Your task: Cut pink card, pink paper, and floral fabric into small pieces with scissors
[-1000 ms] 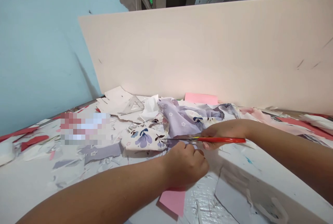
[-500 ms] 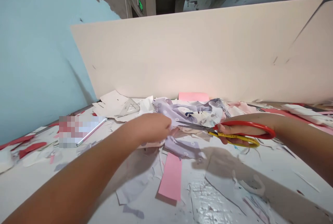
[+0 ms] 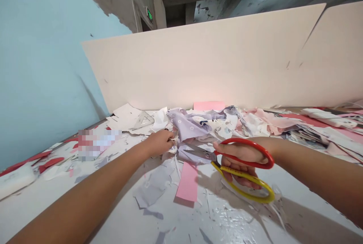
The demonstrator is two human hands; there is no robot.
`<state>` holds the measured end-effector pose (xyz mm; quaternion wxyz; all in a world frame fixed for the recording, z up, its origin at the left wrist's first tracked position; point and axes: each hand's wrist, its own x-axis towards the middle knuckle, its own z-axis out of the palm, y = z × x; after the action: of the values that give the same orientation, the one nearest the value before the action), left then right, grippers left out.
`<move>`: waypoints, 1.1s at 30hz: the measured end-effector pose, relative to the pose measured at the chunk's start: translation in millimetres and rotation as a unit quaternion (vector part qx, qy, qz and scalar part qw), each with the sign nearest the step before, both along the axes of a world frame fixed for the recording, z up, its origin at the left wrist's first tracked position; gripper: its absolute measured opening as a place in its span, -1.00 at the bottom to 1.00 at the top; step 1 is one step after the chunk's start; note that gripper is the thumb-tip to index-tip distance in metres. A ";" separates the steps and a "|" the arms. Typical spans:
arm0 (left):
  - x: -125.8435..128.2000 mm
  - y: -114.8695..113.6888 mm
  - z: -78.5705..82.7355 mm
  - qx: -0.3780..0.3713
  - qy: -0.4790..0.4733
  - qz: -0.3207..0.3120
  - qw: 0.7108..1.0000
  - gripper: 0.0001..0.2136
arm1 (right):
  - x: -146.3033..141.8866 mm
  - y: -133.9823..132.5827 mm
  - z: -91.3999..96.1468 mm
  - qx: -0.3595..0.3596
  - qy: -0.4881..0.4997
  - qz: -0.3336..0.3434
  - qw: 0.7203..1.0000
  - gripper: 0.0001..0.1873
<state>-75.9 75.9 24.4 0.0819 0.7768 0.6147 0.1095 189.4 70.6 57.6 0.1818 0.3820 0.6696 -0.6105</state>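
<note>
My right hand (image 3: pixel 241 159) grips scissors (image 3: pixel 244 168) with one red and one yellow handle loop; the blades are spread and point left at a lilac flowered fabric scrap (image 3: pixel 193 155). My left hand (image 3: pixel 159 142) is closed, pinching the edge of the crumpled lilac and white flowered fabric (image 3: pixel 190 125) just left of the blades. A pink paper strip (image 3: pixel 187 181) lies flat on the white table below the blades.
A heap of fabric and paper scraps (image 3: pixel 255 123) runs along a tall beige board (image 3: pixel 212 59) at the back. A clear set square (image 3: pixel 141 119) lies on white paper at the back left. Red strips (image 3: pixel 48 161) lie at the left edge.
My right hand has turned the scissors so both loops show, and the blades have spread. My left hand has moved up and left from the table front into the fabric pile.
</note>
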 end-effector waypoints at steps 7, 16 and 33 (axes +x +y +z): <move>-11.4 -3.4 6.7 -0.068 -0.115 0.006 0.991 -0.81 | -15.8 1.6 -12.2 -0.112 0.011 -0.036 0.993 -0.06; -12.5 -7.5 6.5 -0.063 -0.157 0.006 0.986 -0.81 | -11.6 0.8 -14.2 -0.203 0.102 -0.056 0.972 0.00; -18.0 3.1 1.3 -0.091 -0.228 -0.006 0.969 -0.83 | -24.3 -5.0 -9.9 -0.173 0.071 -0.087 0.979 -0.03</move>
<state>-94.0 78.9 25.7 0.2908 0.7245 0.5822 0.2272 165.0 65.6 47.8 0.1436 0.3572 0.5292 -0.7561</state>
